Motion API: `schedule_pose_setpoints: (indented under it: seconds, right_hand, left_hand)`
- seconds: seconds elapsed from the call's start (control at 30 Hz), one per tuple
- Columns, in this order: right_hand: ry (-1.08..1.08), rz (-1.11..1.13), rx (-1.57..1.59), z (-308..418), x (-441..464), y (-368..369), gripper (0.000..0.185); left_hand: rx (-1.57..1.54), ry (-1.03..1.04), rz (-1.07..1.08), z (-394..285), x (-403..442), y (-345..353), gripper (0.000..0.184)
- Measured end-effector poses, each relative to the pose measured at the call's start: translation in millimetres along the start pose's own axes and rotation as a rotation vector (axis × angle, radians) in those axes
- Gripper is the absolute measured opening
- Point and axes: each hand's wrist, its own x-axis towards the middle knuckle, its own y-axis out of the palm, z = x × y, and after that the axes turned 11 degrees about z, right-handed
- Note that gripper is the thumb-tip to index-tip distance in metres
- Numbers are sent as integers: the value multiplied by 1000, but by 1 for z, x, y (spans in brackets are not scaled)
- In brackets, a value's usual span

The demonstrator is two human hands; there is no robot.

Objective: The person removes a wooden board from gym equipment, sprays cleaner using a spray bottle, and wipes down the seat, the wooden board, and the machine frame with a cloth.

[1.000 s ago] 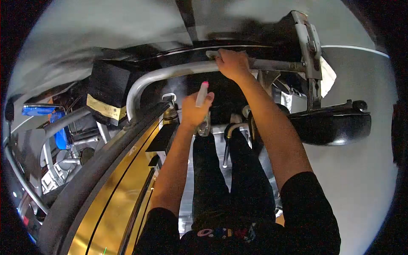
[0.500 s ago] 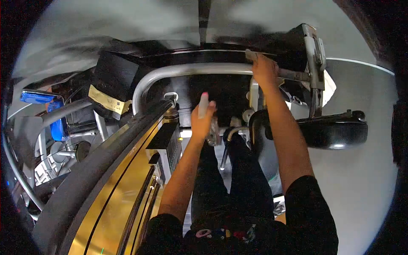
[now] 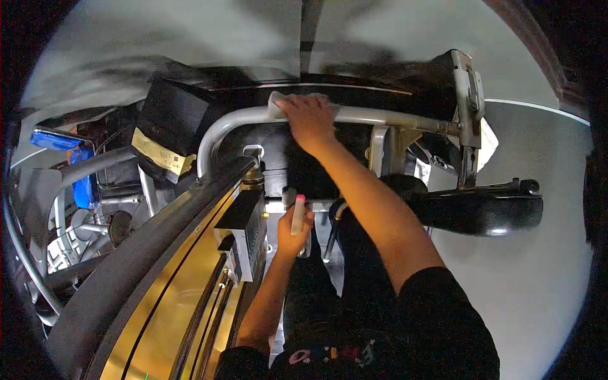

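Currently, the right hand [image 3: 308, 123] is pressing a white cloth [image 3: 276, 104] against the top of a grey metal tube [image 3: 373, 117], near its curved end. That grip is clasping the cloth, with the fingers lying over the tube. The left hand [image 3: 295, 231] is gripping a spray bottle [image 3: 298, 218] above the legs, well apart from the tube, with a pink tip [image 3: 300, 199] facing upward.

Caution: the following points are judgements. If pressure is acting unevenly at the bend, the cloth could be bunching or slipping, leaving bare fingers sliding on metal. If the left grip is loosening while attention is resting on the tube, the spray bottle could be dropping between the legs. If the left arm is swinging sideways, the bottle could be striking the black-topped block [image 3: 239, 212] beside it.

Markings: a black box [image 3: 174, 111] is carrying a yellowish label [image 3: 158, 155] with dark handwriting; the strokes are appearing too small and blurred for certain reading. Coloured motifs [image 3: 335, 354] are showing on the black shirt [image 3: 437, 329], without legible words. No brand is showing readably on the spray bottle.
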Motion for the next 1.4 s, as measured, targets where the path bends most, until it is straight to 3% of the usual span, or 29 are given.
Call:
schedule_pose_setpoints:
  seconds: [0.1, 0.17, 0.23, 0.3, 0.33, 0.4, 0.43, 0.5, 0.57, 0.63, 0.67, 0.8, 0.9, 0.97, 1.0, 1.03, 1.07, 1.17, 1.23, 1.3, 1.37, 1.4]
  right_hand:
    - [41, 24, 144, -45, -14, -17, 34]
    - [127, 88, 73, -74, -25, -28, 34]
    - [265, 41, -44, -90, -45, -48, 32]
    - [207, -180, 3, -118, -64, -53, 30]
    - [198, -183, 6, -123, -66, -54, 30]
    - [509, -227, 138, -128, -65, -52, 29]
    - [506, -227, 140, -114, -57, -53, 29]
    - [660, 137, 6, -71, -32, -43, 28]
    - [327, 96, -79, -27, -9, -18, 24]
    - [226, -101, 89, 21, 12, -3, 23]
    - [216, -91, 97, 41, 20, 7, 23]
    - [130, -191, 278, 85, 44, 32, 35]
    - [37, -164, 316, 76, 42, 29, 39]
    - [-151, -150, 376, 64, 41, 22, 34]
    - [-184, -144, 407, 61, 40, 19, 38]
    - [-197, -141, 414, 61, 41, 18, 38]
    - [-156, -96, 361, 61, 42, 18, 40]
    - [-105, -42, 329, 60, 48, 25, 40]
    - [47, 12, 320, 66, 51, 23, 39]
    - [94, 14, 317, 76, 54, 25, 40]
    - [148, 16, 311, 88, 51, 28, 40]
    - [72, -118, 277, 96, 48, 32, 39]
  left_hand:
    - [6, -15, -27, -5, 2, -6, 17]
    - [195, -64, -86, -18, 3, -12, 20]
    - [239, -70, -69, -22, 1, -18, 23]
    - [89, -74, -110, -21, -4, -20, 27]
    - [89, -70, -119, -17, -6, -22, 27]
    - [130, -9, -92, -8, -10, -26, 28]
    - [131, -9, -96, -14, -12, -24, 28]
    - [88, 22, -138, -23, -17, -19, 29]
    - [102, -26, -143, -13, -20, -23, 28]
    - [-123, -183, -203, -15, -23, -23, 27]
    - [-307, -82, -283, -7, -25, -20, 28]
    - [-285, -49, -378, -14, -25, -33, 34]
    - [-300, -29, -475, -24, -18, -46, 32]
    - [-227, -33, -522, -28, -11, -59, 32]
    - [-307, 112, -562, -19, -6, -69, 29]
    - [-384, 257, -598, -8, -1, -77, 26]
    - [-572, 196, -711, 4, 7, -84, 28]
    - [-511, 187, -747, -28, 11, -83, 32]
    - [-614, 72, -818, -23, 11, -84, 34]
    - [-542, 165, -718, -13, 6, -84, 31]
    - [-590, 59, -703, -20, -4, -79, 35]
    - [-513, 66, -612, -26, -10, -77, 40]
